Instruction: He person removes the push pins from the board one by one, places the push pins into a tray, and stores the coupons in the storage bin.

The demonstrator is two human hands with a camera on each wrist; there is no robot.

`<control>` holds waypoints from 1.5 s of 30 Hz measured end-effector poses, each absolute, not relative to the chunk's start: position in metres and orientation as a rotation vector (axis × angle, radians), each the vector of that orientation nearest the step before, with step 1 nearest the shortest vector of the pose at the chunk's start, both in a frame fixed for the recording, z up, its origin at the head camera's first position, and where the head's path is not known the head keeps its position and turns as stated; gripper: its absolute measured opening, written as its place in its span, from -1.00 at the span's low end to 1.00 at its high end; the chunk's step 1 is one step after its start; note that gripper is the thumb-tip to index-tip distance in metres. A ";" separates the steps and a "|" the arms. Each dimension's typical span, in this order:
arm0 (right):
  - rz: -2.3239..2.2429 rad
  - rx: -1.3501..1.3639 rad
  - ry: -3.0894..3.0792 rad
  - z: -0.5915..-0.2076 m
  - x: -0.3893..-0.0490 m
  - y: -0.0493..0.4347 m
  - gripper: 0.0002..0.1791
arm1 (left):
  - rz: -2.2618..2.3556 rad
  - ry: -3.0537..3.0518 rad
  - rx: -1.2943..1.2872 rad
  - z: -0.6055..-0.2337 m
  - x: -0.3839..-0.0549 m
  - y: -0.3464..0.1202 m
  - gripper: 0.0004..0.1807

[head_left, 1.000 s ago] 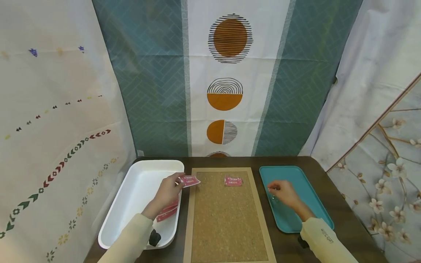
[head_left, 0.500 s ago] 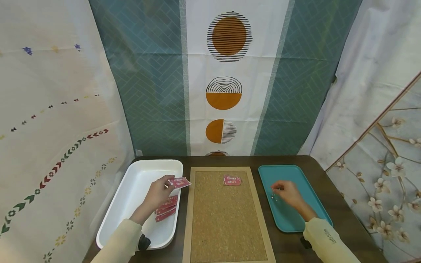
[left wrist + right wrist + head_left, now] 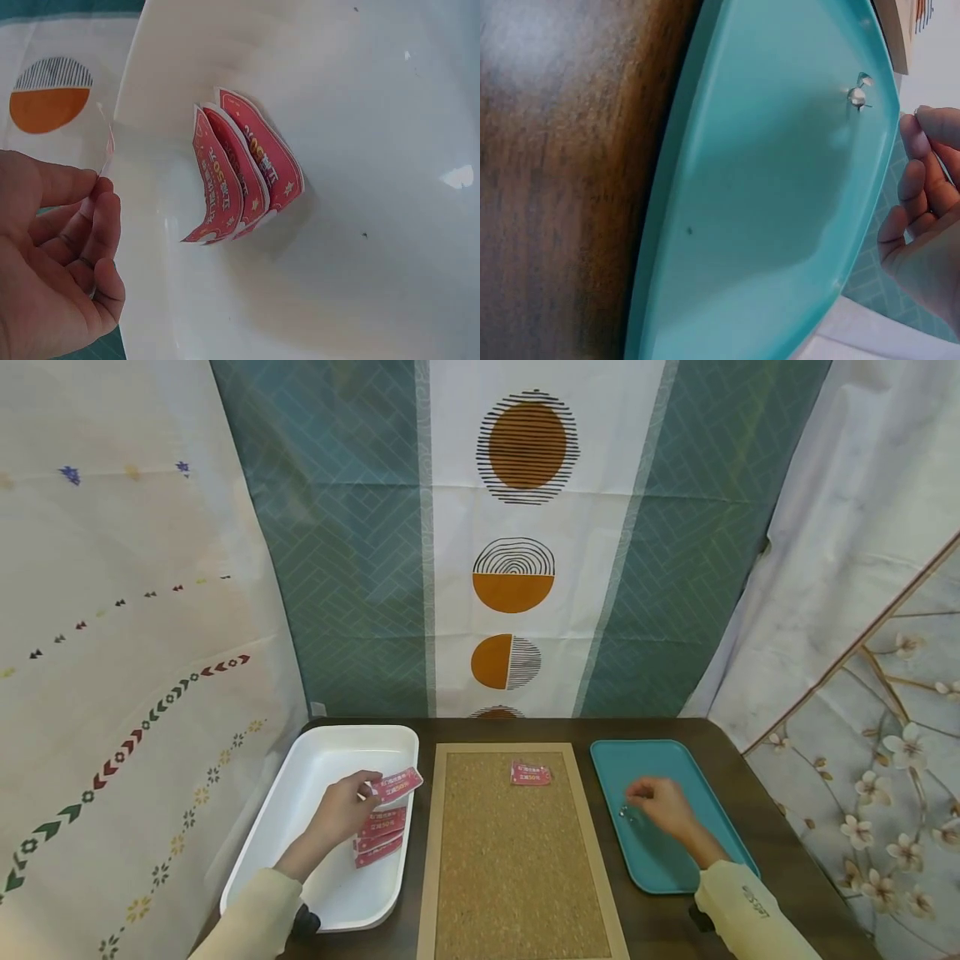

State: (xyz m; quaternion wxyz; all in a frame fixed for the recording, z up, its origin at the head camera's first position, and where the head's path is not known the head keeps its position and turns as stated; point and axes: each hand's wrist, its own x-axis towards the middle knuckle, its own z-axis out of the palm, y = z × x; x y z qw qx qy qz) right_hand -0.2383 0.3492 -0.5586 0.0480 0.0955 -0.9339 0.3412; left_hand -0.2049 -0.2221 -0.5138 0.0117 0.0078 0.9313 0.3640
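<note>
My left hand (image 3: 341,812) pinches a pink printed coupon (image 3: 397,785) by its left end, above the right side of the white tray (image 3: 311,777). Below it several matching coupons (image 3: 244,172) lie fanned against the tray's side. My right hand (image 3: 666,808) is over the teal tray (image 3: 678,760), thumb and index fingertip together on a tiny shiny thumbtack (image 3: 917,112), mostly hidden by the fingers. More silver thumbtacks (image 3: 857,96) lie in that tray near its end. Another pink coupon (image 3: 531,773) is on the corkboard (image 3: 525,860), near its top edge.
The wood-framed corkboard lies between the two trays on a dark brown table (image 3: 750,827). Behind the table hangs a green and white patterned curtain (image 3: 360,568), with pale curtains at both sides.
My left hand has drawn back left and toward me with the coupon, now over the white tray. My right hand has shifted slightly right over the teal tray, fingertips still together.
</note>
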 end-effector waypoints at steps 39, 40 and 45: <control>0.984 0.205 -2.928 -0.576 -0.231 0.361 -0.93 | 0.797 2.798 -0.025 -0.520 -0.200 -0.240 -0.62; 0.985 0.192 -2.924 -0.575 -0.232 0.361 -0.92 | 0.791 2.814 -0.026 -0.518 -0.200 -0.239 -0.63; 0.936 0.203 -2.859 -0.568 -0.238 0.356 -0.89 | 0.786 2.912 -0.007 -0.514 -0.203 -0.238 -0.72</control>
